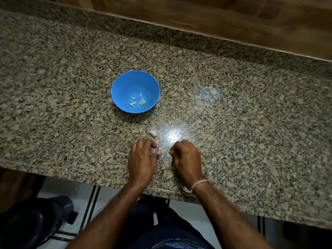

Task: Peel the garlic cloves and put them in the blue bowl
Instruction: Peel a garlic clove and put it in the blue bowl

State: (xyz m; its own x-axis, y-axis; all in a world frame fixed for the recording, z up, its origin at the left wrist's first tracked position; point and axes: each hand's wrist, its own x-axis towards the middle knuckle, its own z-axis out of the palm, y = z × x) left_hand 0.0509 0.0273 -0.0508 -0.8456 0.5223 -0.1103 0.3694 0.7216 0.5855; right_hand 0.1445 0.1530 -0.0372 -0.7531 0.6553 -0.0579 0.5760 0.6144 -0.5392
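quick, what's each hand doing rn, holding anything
left hand: fingers curled, nothing visible in them, but a small piece could be hidden; cannot tell.
right hand: fingers curled into a fist, inside hidden; cannot tell.

Looks like a home kitchen: polished speckled granite countertop (233, 132) with a low granite upstand (161, 34), wood-grain panel (233, 17) behind, pale tiled floor (59, 187) below, a blue bowl (125, 83) holding peeled garlic cloves (137, 102).
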